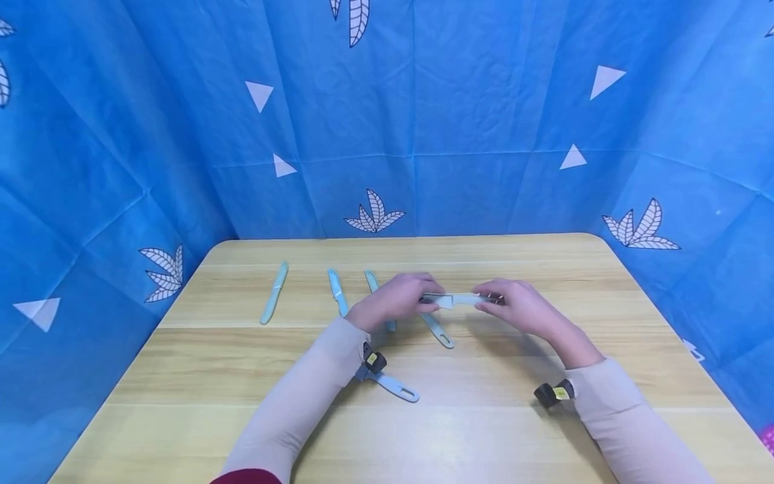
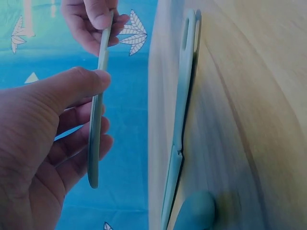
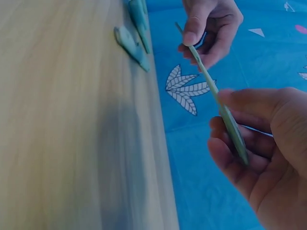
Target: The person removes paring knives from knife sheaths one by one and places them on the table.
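Observation:
Both hands hold one slim pale-teal plastic razor-shaped tool [image 1: 464, 299] above the table, its length running from hand to hand. My left hand [image 1: 406, 294] pinches one end between thumb and fingers. The other end is in the grip of my right hand [image 1: 514, 306], thumb on the near side. A step shows near the middle of the tool, where two sections meet. Seen edge-on in the left wrist view, the tool [image 2: 96, 139] is thin, with a rounded tip past the left fingers. In the right wrist view, the tool's end [image 3: 232, 129] lies against the right fingers.
Several similar teal tools lie on the wooden table [image 1: 484, 417]: one at the far left [image 1: 275, 294], one beside it [image 1: 336, 289], another behind the left hand [image 1: 371, 279], one with a slotted end [image 1: 437, 331], and one under the left forearm [image 1: 396, 388]. A blue curtain [image 1: 459, 121] surrounds the table.

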The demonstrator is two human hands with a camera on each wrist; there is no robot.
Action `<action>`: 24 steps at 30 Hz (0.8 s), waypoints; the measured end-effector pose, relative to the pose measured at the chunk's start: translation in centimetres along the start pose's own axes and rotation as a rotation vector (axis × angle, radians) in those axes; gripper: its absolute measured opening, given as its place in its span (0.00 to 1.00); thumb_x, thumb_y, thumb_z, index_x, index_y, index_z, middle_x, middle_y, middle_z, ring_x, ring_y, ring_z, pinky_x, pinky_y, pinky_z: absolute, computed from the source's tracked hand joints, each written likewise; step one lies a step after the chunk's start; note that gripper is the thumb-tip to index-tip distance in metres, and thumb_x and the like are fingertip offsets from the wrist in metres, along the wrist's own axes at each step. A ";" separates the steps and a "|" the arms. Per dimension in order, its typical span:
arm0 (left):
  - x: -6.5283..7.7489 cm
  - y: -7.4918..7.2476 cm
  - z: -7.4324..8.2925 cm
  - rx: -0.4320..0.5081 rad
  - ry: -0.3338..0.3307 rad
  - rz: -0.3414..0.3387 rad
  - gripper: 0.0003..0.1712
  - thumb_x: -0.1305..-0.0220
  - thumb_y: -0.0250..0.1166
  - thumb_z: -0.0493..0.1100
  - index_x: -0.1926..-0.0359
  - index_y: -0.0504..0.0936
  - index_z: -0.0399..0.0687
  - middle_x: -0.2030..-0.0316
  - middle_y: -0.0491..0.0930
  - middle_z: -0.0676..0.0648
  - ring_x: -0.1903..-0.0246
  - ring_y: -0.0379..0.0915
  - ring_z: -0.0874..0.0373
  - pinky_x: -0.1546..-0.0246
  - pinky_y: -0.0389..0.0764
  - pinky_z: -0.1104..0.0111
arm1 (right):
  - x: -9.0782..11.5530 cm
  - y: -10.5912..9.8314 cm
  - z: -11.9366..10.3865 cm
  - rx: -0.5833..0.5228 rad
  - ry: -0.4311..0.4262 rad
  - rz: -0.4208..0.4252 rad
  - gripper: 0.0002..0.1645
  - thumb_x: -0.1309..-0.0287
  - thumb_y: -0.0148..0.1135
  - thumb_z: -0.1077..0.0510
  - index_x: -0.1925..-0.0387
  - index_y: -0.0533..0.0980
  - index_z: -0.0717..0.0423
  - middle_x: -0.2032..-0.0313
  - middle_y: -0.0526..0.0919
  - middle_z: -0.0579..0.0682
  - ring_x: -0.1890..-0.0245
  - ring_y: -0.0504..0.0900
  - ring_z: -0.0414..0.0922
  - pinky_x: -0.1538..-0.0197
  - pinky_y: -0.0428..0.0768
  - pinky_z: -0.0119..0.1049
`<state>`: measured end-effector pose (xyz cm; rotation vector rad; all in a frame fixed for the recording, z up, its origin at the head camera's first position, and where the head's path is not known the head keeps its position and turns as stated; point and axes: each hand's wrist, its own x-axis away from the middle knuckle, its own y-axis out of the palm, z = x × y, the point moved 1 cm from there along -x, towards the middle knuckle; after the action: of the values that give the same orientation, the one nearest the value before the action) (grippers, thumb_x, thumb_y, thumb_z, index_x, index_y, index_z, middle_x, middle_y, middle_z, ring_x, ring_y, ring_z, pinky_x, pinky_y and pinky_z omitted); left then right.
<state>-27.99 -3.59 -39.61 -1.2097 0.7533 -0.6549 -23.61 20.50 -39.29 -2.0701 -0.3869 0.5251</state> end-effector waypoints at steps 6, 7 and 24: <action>0.8 -0.2 0.2 -0.003 0.013 0.009 0.19 0.44 0.61 0.53 0.52 0.78 0.53 0.58 0.76 0.56 0.61 0.71 0.67 0.56 0.74 0.77 | -0.6 0.3 -0.5 -0.112 0.051 -0.110 0.18 0.44 0.55 0.43 0.56 0.77 0.47 0.68 0.81 0.42 0.71 0.78 0.39 0.68 0.78 0.34; 1.0 -0.2 0.2 -0.003 0.014 0.012 0.19 0.44 0.61 0.53 0.52 0.78 0.53 0.58 0.76 0.56 0.61 0.71 0.67 0.56 0.74 0.77 | -0.7 0.4 -0.6 -0.123 0.059 -0.125 0.18 0.44 0.55 0.42 0.56 0.77 0.46 0.69 0.81 0.43 0.73 0.77 0.40 0.70 0.78 0.33; 2.4 0.4 -0.1 0.025 0.024 0.039 0.18 0.44 0.61 0.53 0.52 0.78 0.56 0.60 0.75 0.59 0.62 0.70 0.69 0.57 0.73 0.78 | -1.7 1.8 -1.7 -0.327 0.055 -0.292 0.14 0.39 0.51 0.52 0.58 0.77 0.55 0.71 0.80 0.52 0.74 0.80 0.48 0.73 0.81 0.36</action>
<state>-26.62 -5.45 -40.42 -1.1627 0.7853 -0.6459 -24.11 17.51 -39.65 -2.2798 -0.7705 0.2400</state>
